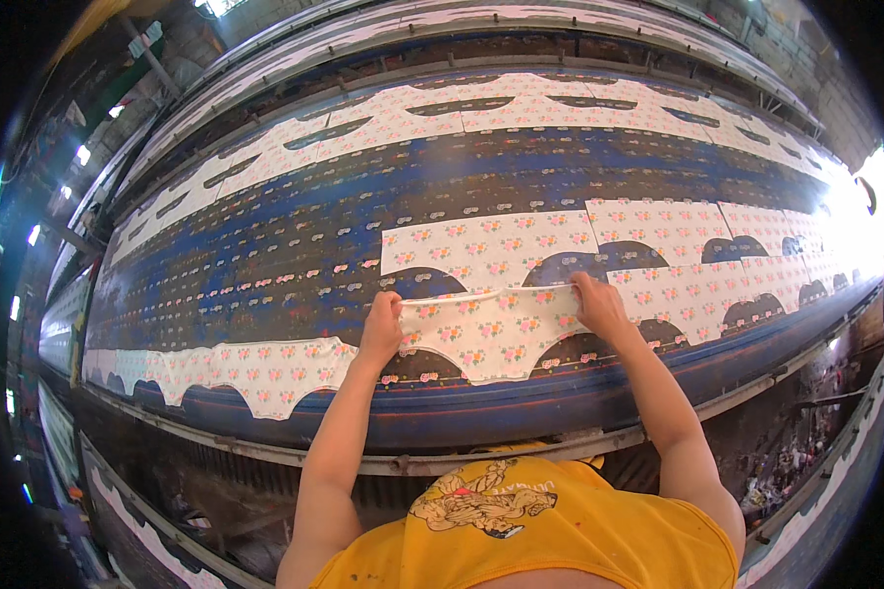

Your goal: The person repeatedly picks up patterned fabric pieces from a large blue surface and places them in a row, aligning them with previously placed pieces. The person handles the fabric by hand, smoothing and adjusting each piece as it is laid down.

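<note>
Between my hands a white fabric piece [486, 329] with pink and orange flower prints is stretched along its far edge. My left hand [383, 319] pinches its left corner; my right hand [599, 302] pinches the right corner. The near part, narrow between two curved cut-outs, hangs down to the blue-black table [442, 177]. Just beyond lies another flowered piece [481, 243], flat and partly bordering the held one. More printed pieces [668, 294] lie in rows to the right of my right hand. Left of my left hand stretches a row of overlapping pieces [255, 368].
Rows of flowered pieces [560, 106] lie along the table's far side. A metal rail [265, 452] runs along the near edge, close to my body. Further long tables [462, 25] stand behind, and debris [786, 471] lies below at the right.
</note>
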